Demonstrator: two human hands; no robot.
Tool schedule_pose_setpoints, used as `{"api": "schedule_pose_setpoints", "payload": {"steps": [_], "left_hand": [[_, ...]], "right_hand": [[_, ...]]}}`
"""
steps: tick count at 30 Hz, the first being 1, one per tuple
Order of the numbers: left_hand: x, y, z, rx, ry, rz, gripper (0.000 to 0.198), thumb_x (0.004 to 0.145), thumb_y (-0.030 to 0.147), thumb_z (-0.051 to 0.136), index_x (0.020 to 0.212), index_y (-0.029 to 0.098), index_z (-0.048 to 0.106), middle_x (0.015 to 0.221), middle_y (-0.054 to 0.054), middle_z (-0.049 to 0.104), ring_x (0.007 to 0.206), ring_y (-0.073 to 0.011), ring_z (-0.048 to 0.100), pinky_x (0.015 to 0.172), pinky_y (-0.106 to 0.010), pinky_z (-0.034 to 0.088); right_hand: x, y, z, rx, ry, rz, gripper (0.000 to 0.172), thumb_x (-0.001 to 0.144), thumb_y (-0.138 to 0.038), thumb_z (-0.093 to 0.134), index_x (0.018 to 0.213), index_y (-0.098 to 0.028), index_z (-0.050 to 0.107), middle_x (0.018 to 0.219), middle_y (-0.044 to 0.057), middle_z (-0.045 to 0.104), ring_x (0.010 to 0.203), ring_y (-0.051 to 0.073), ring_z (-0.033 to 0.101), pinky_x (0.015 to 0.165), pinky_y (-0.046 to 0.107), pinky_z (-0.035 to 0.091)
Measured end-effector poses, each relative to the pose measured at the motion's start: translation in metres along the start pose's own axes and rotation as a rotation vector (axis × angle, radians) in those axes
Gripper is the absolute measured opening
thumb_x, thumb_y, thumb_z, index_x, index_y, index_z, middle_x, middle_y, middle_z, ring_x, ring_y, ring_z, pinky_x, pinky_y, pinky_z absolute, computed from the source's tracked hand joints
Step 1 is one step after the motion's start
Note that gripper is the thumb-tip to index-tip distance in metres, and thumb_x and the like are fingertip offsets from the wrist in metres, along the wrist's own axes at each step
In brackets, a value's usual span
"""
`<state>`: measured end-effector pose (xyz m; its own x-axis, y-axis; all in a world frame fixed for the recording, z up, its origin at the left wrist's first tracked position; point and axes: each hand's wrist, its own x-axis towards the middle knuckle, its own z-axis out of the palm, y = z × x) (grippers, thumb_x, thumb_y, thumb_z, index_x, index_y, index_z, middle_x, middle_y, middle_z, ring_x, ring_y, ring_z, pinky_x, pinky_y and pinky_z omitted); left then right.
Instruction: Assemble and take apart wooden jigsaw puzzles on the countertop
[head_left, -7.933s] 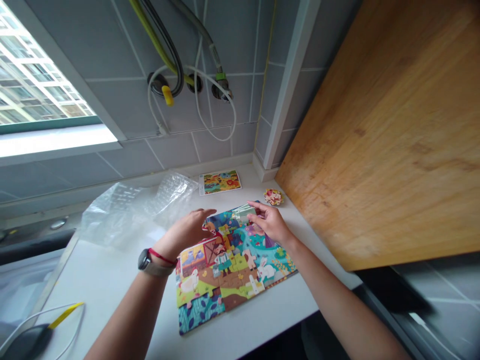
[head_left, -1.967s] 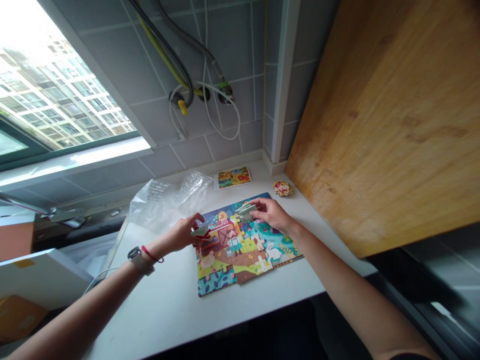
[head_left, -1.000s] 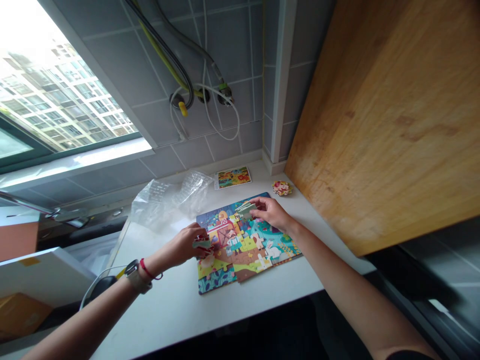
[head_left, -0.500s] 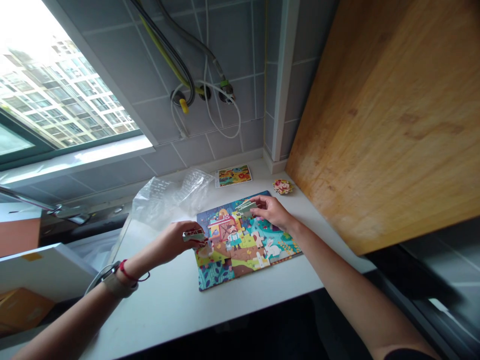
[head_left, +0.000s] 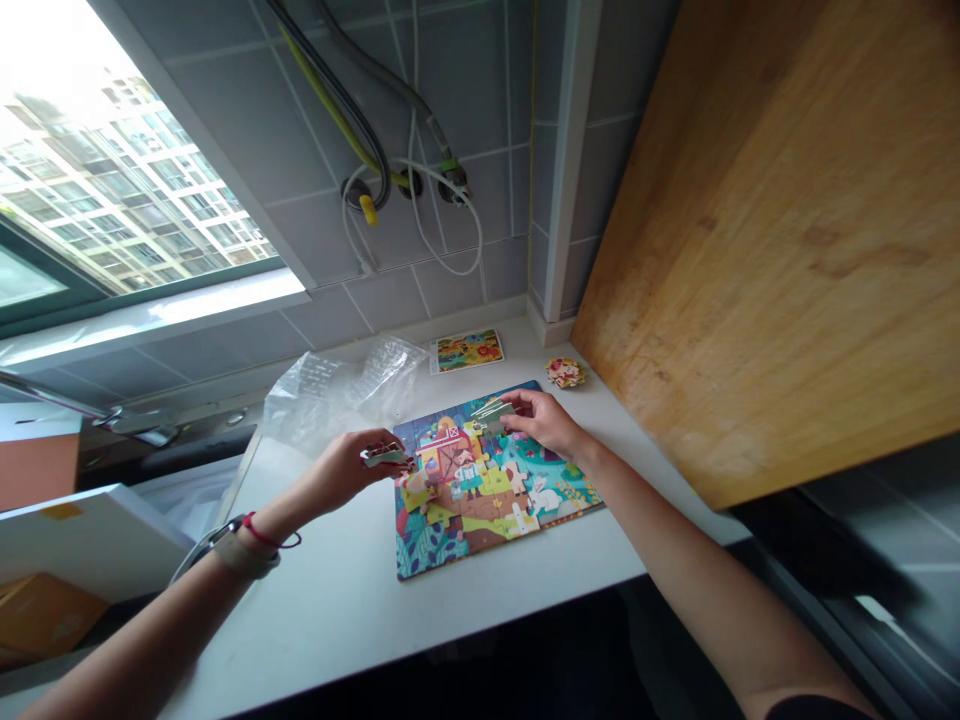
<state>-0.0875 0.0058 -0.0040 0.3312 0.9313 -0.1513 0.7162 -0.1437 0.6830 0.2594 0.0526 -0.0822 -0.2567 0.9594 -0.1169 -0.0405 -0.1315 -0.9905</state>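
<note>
A colourful farm-scene jigsaw puzzle [head_left: 487, 510] lies on the white counter, with a barn, a farmer and a white rabbit on it. At its left edge my left hand [head_left: 356, 462] is closed on a small stack of puzzle pieces [head_left: 385, 455]. My right hand [head_left: 546, 420] grips another stack of puzzle pieces [head_left: 493, 413] over the puzzle's upper part, their pale edges fanned out. A few pieces near the left side of the puzzle look loose or raised.
Behind the puzzle are a crumpled clear plastic bag [head_left: 337, 390] and a small picture card [head_left: 469, 352]. A pile of puzzle pieces [head_left: 565, 373] sits by the wooden panel [head_left: 765, 250] on the right. Hoses and cables [head_left: 382, 150] hang on the tiled wall.
My left hand has shifted slightly up and away from me with its stack, uncovering more of the puzzle's left side. My right hand stays nearly still.
</note>
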Motion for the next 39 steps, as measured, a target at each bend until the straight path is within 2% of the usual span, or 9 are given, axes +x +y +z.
{"api": "schedule_pose_setpoints", "payload": {"steps": [6, 11, 13, 16, 20, 25, 31, 36, 39], "left_hand": [[0.013, 0.000, 0.003, 0.036, 0.112, 0.034, 0.038, 0.079, 0.055, 0.079, 0.092, 0.019, 0.076, 0.087, -0.008, 0.081, 0.081, -0.0245, 0.075, 0.076, -0.034, 0.061], [0.011, 0.005, 0.001, -0.323, -0.333, -0.180, 0.043, 0.073, 0.048, 0.087, 0.097, 0.016, 0.071, 0.097, -0.012, 0.081, 0.086, -0.0277, 0.078, 0.075, -0.039, 0.063], [0.009, 0.001, 0.007, -0.287, -0.412, -0.224, 0.041, 0.072, 0.045, 0.086, 0.098, 0.017, 0.071, 0.094, -0.009, 0.080, 0.085, -0.0272, 0.077, 0.073, -0.037, 0.062], [0.009, -0.008, 0.020, 0.005, -0.327, -0.117, 0.033, 0.074, 0.039, 0.081, 0.100, 0.019, 0.075, 0.092, -0.006, 0.079, 0.083, -0.0250, 0.074, 0.072, -0.033, 0.059], [0.012, -0.013, 0.030, 0.226, -0.215, 0.056, 0.034, 0.075, 0.037, 0.081, 0.106, 0.024, 0.078, 0.108, -0.008, 0.075, 0.094, -0.0255, 0.071, 0.083, -0.036, 0.056], [0.011, -0.013, 0.033, 0.238, -0.188, 0.045, 0.038, 0.075, 0.036, 0.081, 0.109, 0.024, 0.072, 0.105, -0.006, 0.075, 0.093, -0.0250, 0.070, 0.081, -0.036, 0.055], [0.012, -0.013, 0.034, 0.198, -0.217, -0.052, 0.060, 0.067, 0.035, 0.086, 0.122, 0.022, 0.064, 0.102, -0.005, 0.074, 0.088, -0.0239, 0.068, 0.075, -0.033, 0.053], [0.009, -0.004, 0.034, 0.265, -0.203, -0.007, 0.035, 0.069, 0.038, 0.086, 0.094, 0.020, 0.070, 0.095, -0.004, 0.072, 0.081, -0.0215, 0.063, 0.071, -0.032, 0.048], [0.011, 0.010, 0.034, 0.226, -0.153, 0.022, 0.032, 0.073, 0.041, 0.085, 0.089, 0.019, 0.068, 0.090, -0.004, 0.070, 0.077, -0.0197, 0.062, 0.069, -0.031, 0.048]], "right_hand": [[0.000, 0.002, -0.001, 0.030, -0.005, -0.011, 0.040, 0.071, -0.027, 0.090, 0.107, -0.020, 0.074, 0.091, 0.001, 0.072, 0.076, 0.015, 0.071, 0.059, 0.022, 0.058], [0.000, 0.001, -0.002, 0.034, -0.021, -0.010, 0.040, 0.071, -0.028, 0.089, 0.107, -0.020, 0.073, 0.092, 0.002, 0.073, 0.076, 0.015, 0.071, 0.060, 0.022, 0.058], [0.000, 0.001, -0.001, 0.026, -0.022, -0.011, 0.041, 0.070, -0.027, 0.089, 0.107, -0.020, 0.074, 0.092, 0.002, 0.073, 0.075, 0.016, 0.071, 0.060, 0.023, 0.057], [0.001, 0.002, -0.002, 0.021, -0.027, -0.019, 0.042, 0.070, -0.029, 0.089, 0.109, -0.020, 0.073, 0.094, 0.003, 0.074, 0.077, 0.016, 0.072, 0.061, 0.024, 0.058], [0.000, 0.003, -0.002, 0.019, -0.029, -0.023, 0.042, 0.072, -0.029, 0.088, 0.110, -0.020, 0.073, 0.096, 0.003, 0.074, 0.079, 0.016, 0.072, 0.063, 0.024, 0.058], [0.001, 0.001, -0.001, 0.017, -0.024, -0.012, 0.040, 0.071, -0.026, 0.088, 0.108, -0.019, 0.074, 0.092, 0.002, 0.072, 0.076, 0.016, 0.071, 0.060, 0.023, 0.057], [-0.001, -0.001, 0.000, 0.024, -0.014, -0.003, 0.042, 0.071, -0.028, 0.087, 0.109, -0.020, 0.073, 0.091, 0.001, 0.070, 0.076, 0.015, 0.071, 0.059, 0.022, 0.057], [-0.003, -0.001, -0.001, 0.008, -0.014, -0.026, 0.043, 0.071, -0.031, 0.088, 0.110, -0.020, 0.074, 0.091, 0.001, 0.070, 0.078, 0.016, 0.070, 0.061, 0.023, 0.057], [-0.001, 0.002, 0.001, 0.005, -0.021, -0.038, 0.042, 0.071, -0.031, 0.088, 0.109, -0.020, 0.074, 0.089, 0.001, 0.071, 0.075, 0.015, 0.070, 0.062, 0.024, 0.057]]}}
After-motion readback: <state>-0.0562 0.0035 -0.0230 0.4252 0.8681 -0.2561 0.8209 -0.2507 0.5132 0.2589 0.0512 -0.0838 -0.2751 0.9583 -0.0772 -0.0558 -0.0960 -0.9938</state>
